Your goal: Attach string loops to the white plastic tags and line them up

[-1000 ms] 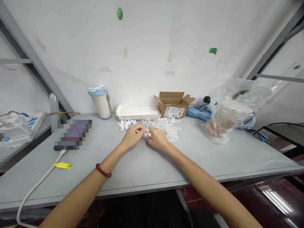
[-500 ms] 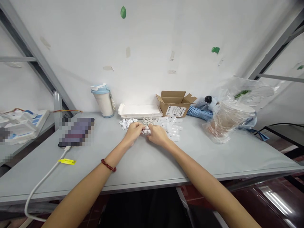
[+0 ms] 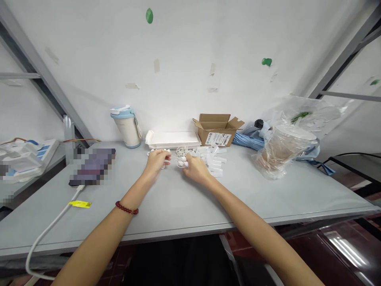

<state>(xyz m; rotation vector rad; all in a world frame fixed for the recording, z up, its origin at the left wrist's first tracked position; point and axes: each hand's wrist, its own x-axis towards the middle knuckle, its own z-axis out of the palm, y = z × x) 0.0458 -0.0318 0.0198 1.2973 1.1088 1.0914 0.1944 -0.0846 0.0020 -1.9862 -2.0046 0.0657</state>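
My right hand (image 3: 196,169) is closed on a thin white cord strung with small round white pieces (image 3: 182,162), which stick out to the left of its fingertips. A loose tangle of the same cord (image 3: 181,151) lies just beyond. My left hand (image 3: 156,162) hovers over a small pile of white plastic caps (image 3: 150,152), mostly hiding it; its thumb and fingertips are apart and I see nothing between them. Several clear tubes with white ends (image 3: 218,162) lie scattered to the right of my right hand.
Along the wall stand a cream tumbler with a blue lid (image 3: 126,127), a stack of white trays (image 3: 174,140) and an open cardboard box (image 3: 218,133). A plastic-wrapped cup (image 3: 285,151) and a blue folded umbrella (image 3: 248,140) are at right. A phone (image 3: 93,167) with a white cable lies left.
My left hand has let go of the corded pieces and moved left to the white caps, its fingers parting. My right hand has stayed in place, holding the cord.
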